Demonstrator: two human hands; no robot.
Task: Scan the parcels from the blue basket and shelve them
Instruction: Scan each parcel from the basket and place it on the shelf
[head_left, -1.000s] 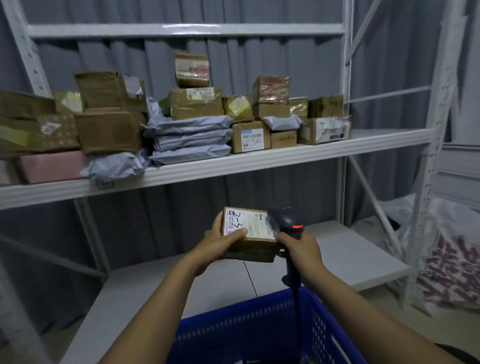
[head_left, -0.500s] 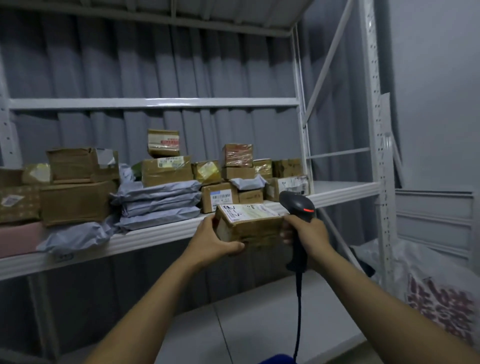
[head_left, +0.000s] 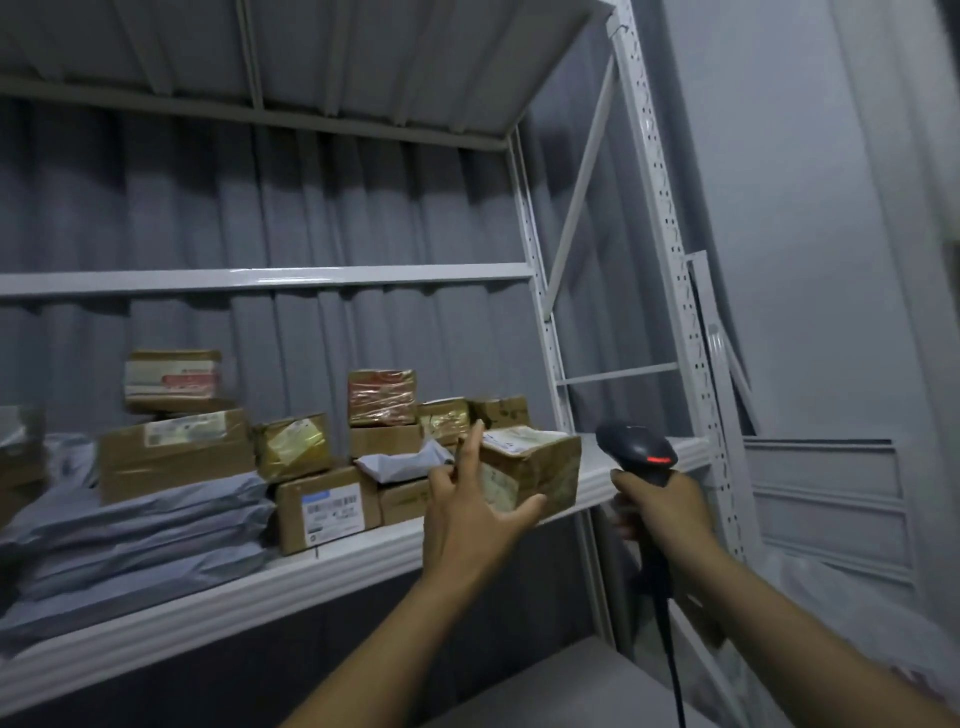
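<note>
1. Head view: the parcel (head_left: 540, 467), a taped brown box with a label on top, sits on the shelf (head_left: 311, 577) near its right end, just beside the other boxes (head_left: 327, 509).
2. The left hand (head_left: 470, 512) is open, its fingers spread at the parcel's left side and the thumb by its lower front; contact cannot be told.
3. The right hand (head_left: 662, 512) grips the handle of the scanner (head_left: 636, 449), right of the parcel, with the cable (head_left: 670, 649) hanging down.
4. Grey mailing bags (head_left: 140, 525) lie stacked further left on the shelf.

The taped parcel (head_left: 535, 467) has left both hands for the shelf (head_left: 322, 569)'s right end. The left hand (head_left: 467, 514) has opened, and the right hand (head_left: 660, 509) with the barcode scanner (head_left: 636, 449) has drawn away.
</note>
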